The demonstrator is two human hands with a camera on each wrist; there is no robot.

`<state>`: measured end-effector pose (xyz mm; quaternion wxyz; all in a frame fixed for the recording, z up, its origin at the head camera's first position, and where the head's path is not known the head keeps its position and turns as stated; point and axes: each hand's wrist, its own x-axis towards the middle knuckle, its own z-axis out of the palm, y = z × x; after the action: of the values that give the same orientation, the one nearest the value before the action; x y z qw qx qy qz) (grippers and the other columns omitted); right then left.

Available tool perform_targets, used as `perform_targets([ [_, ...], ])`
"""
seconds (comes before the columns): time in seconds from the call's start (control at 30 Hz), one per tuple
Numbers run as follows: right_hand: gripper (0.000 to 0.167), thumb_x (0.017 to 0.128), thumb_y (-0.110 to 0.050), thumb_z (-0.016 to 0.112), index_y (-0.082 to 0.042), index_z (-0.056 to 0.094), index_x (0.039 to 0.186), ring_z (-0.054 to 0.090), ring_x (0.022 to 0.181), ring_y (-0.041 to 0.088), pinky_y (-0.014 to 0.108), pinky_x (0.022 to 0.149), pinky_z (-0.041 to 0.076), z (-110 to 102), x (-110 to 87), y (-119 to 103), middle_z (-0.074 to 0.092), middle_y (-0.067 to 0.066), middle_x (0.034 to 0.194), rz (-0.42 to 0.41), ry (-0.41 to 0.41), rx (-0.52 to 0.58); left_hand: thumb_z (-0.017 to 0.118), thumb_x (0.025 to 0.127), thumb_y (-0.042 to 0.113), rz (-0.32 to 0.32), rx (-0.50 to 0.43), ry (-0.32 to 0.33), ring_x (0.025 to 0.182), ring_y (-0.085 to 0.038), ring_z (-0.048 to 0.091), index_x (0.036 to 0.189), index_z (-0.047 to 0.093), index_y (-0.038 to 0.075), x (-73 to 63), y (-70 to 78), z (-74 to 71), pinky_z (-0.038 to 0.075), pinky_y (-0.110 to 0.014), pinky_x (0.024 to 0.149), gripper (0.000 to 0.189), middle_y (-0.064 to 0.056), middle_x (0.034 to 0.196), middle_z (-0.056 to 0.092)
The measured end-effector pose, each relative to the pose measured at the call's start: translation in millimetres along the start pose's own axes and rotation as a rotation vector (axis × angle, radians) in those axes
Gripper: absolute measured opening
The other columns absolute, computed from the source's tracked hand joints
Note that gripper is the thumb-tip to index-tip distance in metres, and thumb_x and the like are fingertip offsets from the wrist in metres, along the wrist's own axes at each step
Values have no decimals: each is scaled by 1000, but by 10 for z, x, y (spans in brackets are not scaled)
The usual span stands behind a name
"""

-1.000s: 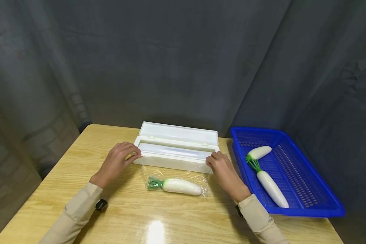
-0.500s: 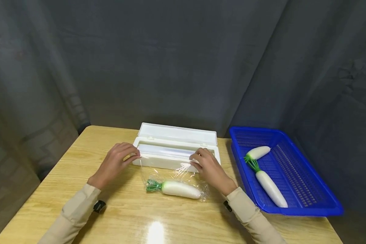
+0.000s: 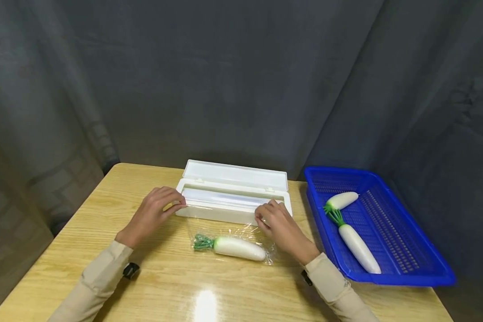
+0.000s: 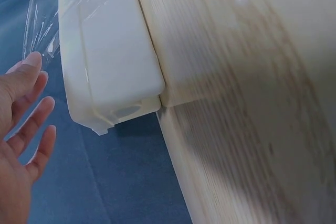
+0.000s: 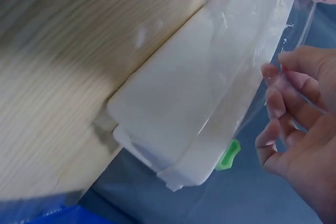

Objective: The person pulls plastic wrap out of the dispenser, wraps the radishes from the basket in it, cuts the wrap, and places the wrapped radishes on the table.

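Clear plastic wrap [image 3: 225, 226] stretches from a white wrap dispenser box [image 3: 221, 215] down over a white radish [image 3: 239, 248] with green leaves. My left hand [image 3: 154, 214] pinches the wrap's edge near the box's left end; the left wrist view shows thumb and forefinger meeting on the film [image 4: 44, 30]. On the other side, my right hand [image 3: 281, 228] pinches the wrap in front of the box, short of its right end. In the right wrist view its thumb and fingertips meet on the film [image 5: 302, 22], with the other fingers loosely bent.
The box lid [image 3: 235, 175] stands open toward the curtain, showing a pale roll [image 3: 225, 198] inside. To the right, a blue plastic basket [image 3: 434, 257] holds two more radishes [image 3: 359, 248]. A small green piece [image 5: 228, 155] shows beside the box in the right wrist view.
My right hand moved left along the wrap from the box's right end, then slightly back right. The left hand stays at its corner. The wrap's creases near the right hand have shifted.
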<state>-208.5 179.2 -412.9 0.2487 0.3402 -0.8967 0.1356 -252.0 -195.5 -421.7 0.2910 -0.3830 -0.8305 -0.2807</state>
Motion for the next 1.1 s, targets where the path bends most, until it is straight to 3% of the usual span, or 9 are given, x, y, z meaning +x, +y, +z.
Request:
perform_targets([
  [0.1, 19, 89, -8, 82, -15, 65, 86, 48, 78, 14, 31, 71, 36, -36, -50, 9, 63, -8, 77, 18, -26, -29, 87, 79, -2, -5, -1, -8, 96, -17, 67, 93, 74, 16, 0, -3, 3, 48, -38, 90, 26, 4, 96, 75],
  [0.23, 21, 87, -11, 86, -15, 66, 86, 45, 77, 15, 31, 69, 32, -118, -108, 41, 63, -6, 78, 46, -75, -87, 87, 78, -3, -4, 6, -10, 94, -18, 67, 92, 73, 16, -9, -6, 11, 48, -38, 89, 27, 4, 95, 75],
  [0.57, 21, 85, -5, 86, -13, 66, 82, 50, 74, 18, 32, 67, 37, -285, -135, 93, 66, -2, 79, 97, -107, -130, 87, 81, 2, -18, 34, -18, 99, -19, 67, 94, 74, 16, -23, -19, 23, 49, -43, 92, 24, 4, 99, 75],
  [0.8, 16, 87, -7, 86, -12, 71, 86, 52, 75, 17, 32, 67, 44, -256, -140, 113, 67, -2, 83, 109, -109, -90, 81, 89, 3, -159, -44, -96, 116, -31, 71, 104, 77, 13, -72, -13, 20, 58, -50, 95, 19, -7, 117, 76],
  [0.97, 13, 88, -12, 85, -13, 72, 86, 53, 72, 15, 31, 62, 45, -271, -119, 88, 67, -4, 83, 234, -120, -18, 78, 93, 8, -255, -58, -158, 127, -40, 65, 110, 78, 9, -58, -23, 19, 56, -57, 98, 16, -15, 125, 75],
  [1.1, 12, 91, -14, 82, -15, 72, 85, 56, 73, 15, 33, 62, 46, -306, -94, 55, 67, -5, 82, 331, -142, 20, 77, 94, 10, -289, -68, -181, 128, -40, 64, 112, 77, 7, -51, -45, 30, 56, -55, 98, 18, -18, 128, 73],
])
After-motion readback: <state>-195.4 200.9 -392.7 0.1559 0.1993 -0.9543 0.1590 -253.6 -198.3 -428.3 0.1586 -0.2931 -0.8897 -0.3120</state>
